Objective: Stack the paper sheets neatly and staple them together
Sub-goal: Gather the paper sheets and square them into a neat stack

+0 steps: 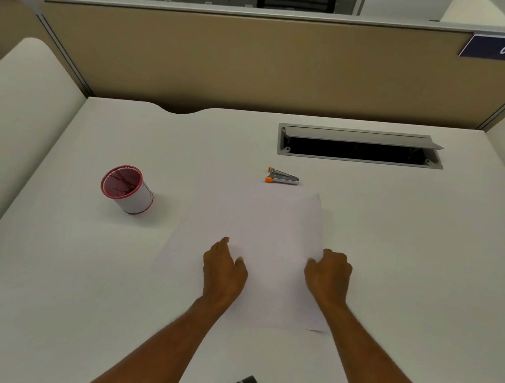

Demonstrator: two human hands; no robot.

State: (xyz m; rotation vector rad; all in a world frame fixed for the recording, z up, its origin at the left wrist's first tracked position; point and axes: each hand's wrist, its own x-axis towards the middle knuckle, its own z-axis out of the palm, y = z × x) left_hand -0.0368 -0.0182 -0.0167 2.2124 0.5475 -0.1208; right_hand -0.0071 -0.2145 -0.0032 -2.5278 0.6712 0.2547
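White paper sheets (pixel 274 241) lie overlapped and askew on the white desk (pixel 57 281), one sheet fanning out to the left and a corner poking out at the lower right. My left hand (pixel 224 269) rests on the left side of the top sheet, fingers curled. At the sheet's right edge sits my right hand (pixel 329 273), its fingers bent against the paper. A small silver stapler with orange ends (pixel 282 176) lies just beyond the far edge of the sheets, untouched.
A white cup with a red rim (pixel 127 190) stands left of the paper. An open grey cable hatch (pixel 360 147) is set into the desk at the back right. Tan partition walls (pixel 255 64) enclose the desk behind.
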